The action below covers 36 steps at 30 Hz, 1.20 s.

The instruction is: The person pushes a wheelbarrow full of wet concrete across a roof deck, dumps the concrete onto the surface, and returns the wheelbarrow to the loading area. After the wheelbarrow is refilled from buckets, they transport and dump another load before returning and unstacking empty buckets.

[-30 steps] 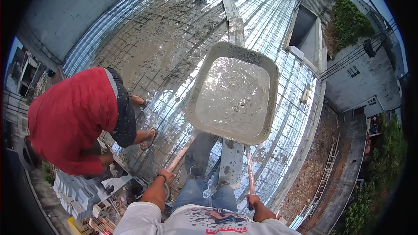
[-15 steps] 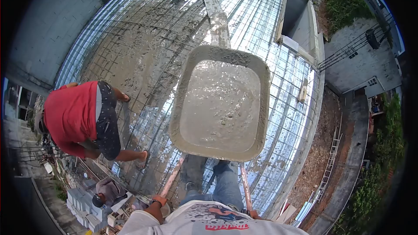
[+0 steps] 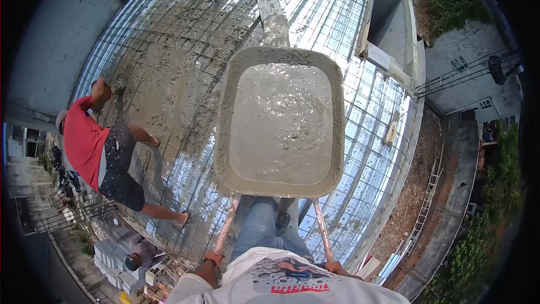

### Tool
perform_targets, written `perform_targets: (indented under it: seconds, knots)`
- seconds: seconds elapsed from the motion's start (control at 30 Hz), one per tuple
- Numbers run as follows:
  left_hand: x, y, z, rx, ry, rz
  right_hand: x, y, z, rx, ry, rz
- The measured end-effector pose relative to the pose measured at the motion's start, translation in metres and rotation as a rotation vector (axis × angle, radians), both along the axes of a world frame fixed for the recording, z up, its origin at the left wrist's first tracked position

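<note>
The wheelbarrow [image 3: 223, 146] is filled with concrete [image 3: 281, 129], its handles [image 3: 226, 226] gripped by left hand [image 3: 212, 258] and right hand [image 3: 334, 267]; mesh [image 3: 363, 141] is partly buried toward ten o'clock, mostly exposed toward two.

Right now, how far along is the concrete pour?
Looks done: a patch of wet concrete at left, rough, rebar showing in places.
In hand: the left hand and right hand grip the wheelbarrow handles; the wheelbarrow carries a load of wet mix, not yet tipped.
Left, I'd judge: that load, plus the exposed rebar mesh over shiny decking at right. Overall, partway.
</note>
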State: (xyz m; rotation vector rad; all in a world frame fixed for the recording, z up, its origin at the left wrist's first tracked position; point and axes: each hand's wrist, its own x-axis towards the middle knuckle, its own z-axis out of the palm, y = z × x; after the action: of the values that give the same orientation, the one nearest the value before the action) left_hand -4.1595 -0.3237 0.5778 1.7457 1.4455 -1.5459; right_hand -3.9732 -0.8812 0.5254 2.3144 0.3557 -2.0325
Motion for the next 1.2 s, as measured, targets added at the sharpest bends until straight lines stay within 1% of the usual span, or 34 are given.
perform_targets:
  seconds: [0.1,0.13,0.17,0.2,0.23,0.27,0.3,0.33,0.37,0.4,0.47,0.53,0.57,0.6,0.63,0.67,0.73,0.77,0.83,0.87,0.9,0.93,0.97,1.0,1.03,1.07,1.1,1.13,1.17,1.2]
  knots:
    - [0.062,0.015,-0.007,-0.02,-0.02,0.037,0.07,0.016,0.002,0.046,0.012,-0.016]
    - [0.081,0.018,-0.01,-0.035,-0.022,0.048,0.09,0.016,0.0,0.064,-0.023,0.04]
    - [0.102,0.02,-0.015,-0.027,-0.024,0.044,0.1,0.006,-0.022,0.086,-0.062,0.094]
    - [0.119,0.022,-0.019,-0.016,-0.028,0.037,0.127,0.019,-0.022,0.111,-0.102,0.146]
    - [0.141,0.033,-0.023,0.001,-0.03,0.023,0.157,0.03,-0.017,0.08,-0.091,0.164]
    - [0.159,0.043,-0.017,-0.005,-0.024,0.012,0.192,0.05,-0.002,0.05,-0.079,0.183]
    - [0.181,0.049,-0.014,-0.014,-0.025,0.007,0.2,0.035,-0.021,-0.054,-0.064,0.023]
    - [0.214,0.058,-0.021,-0.013,-0.047,0.009,0.23,0.033,-0.041,-0.146,-0.071,-0.132]
    - [0.237,0.067,-0.023,-0.01,-0.076,-0.016,0.27,0.053,-0.029,-0.121,-0.119,-0.184]
    - [0.256,0.075,-0.026,-0.011,-0.069,0.027,0.298,0.071,-0.011,-0.102,-0.148,-0.239]
    - [0.328,0.101,-0.002,-0.01,-0.051,0.101,0.364,0.12,0.018,0.043,-0.219,0.122]
    - [0.373,0.126,-0.018,0.016,-0.097,0.083,0.422,0.166,0.028,-0.291,-0.326,-0.533]
    - [0.397,0.14,-0.022,0.019,-0.106,0.08,0.451,0.189,0.035,-0.287,-0.275,-0.581]
    - [0.421,0.151,-0.026,0.019,-0.113,0.077,0.494,0.226,0.068,-0.286,-0.223,-0.626]
    - [0.463,0.166,-0.011,-0.04,-0.106,0.054,0.539,0.26,0.097,-0.286,-0.17,-0.671]
    - [0.491,0.176,-0.014,-0.033,-0.107,0.034,0.575,0.278,0.103,-0.283,-0.163,-0.696]
    - [0.545,0.202,-0.029,-0.018,-0.107,-0.017,0.636,0.31,0.105,-0.279,-0.146,-0.754]
    - [0.564,0.214,-0.046,0.004,-0.102,0.047,0.664,0.323,0.105,-0.285,-0.149,-0.78]
    - [0.625,0.237,-0.06,-0.032,-0.118,0.136,0.739,0.353,0.107,-0.28,-0.175,-0.81]
    - [0.642,0.249,-0.056,-0.05,-0.106,0.18,0.764,0.364,0.113,-0.287,-0.17,-0.823]
    - [0.653,0.263,-0.081,-0.117,-0.149,0.1,0.786,0.357,0.095,-0.183,-0.157,-0.892]
    - [0.697,0.285,-0.079,-0.086,-0.154,0.104,0.82,0.357,0.062,-0.094,-0.163,-0.785]
    - [0.73,0.292,-0.066,-0.073,-0.141,0.11,0.841,0.345,0.036,-0.031,-0.16,-0.674]
    - [0.751,0.292,-0.055,-0.071,-0.115,0.125,0.867,0.341,0.02,0.007,-0.16,-0.584]
    - [0.785,0.306,-0.054,-0.149,-0.11,-0.078,0.893,0.338,0.007,0.046,-0.164,-0.495]
    - [0.82,0.315,-0.05,-0.122,-0.123,0.018,0.918,0.336,-0.006,0.084,-0.173,-0.407]
    - [0.874,0.325,-0.009,-0.093,-0.133,0.118,0.961,0.36,0.002,0.022,-0.151,-0.277]
    - [0.914,0.336,0.015,-0.061,-0.141,0.215,0.997,0.38,-0.001,-0.038,-0.128,-0.15]
    - [0.922,0.348,-0.029,0.026,-0.197,0.109,1.026,0.397,-0.002,-0.093,-0.162,-0.26]
    - [0.948,0.361,-0.034,0.048,-0.203,0.099,1.054,0.408,-0.019,-0.147,-0.198,-0.372]
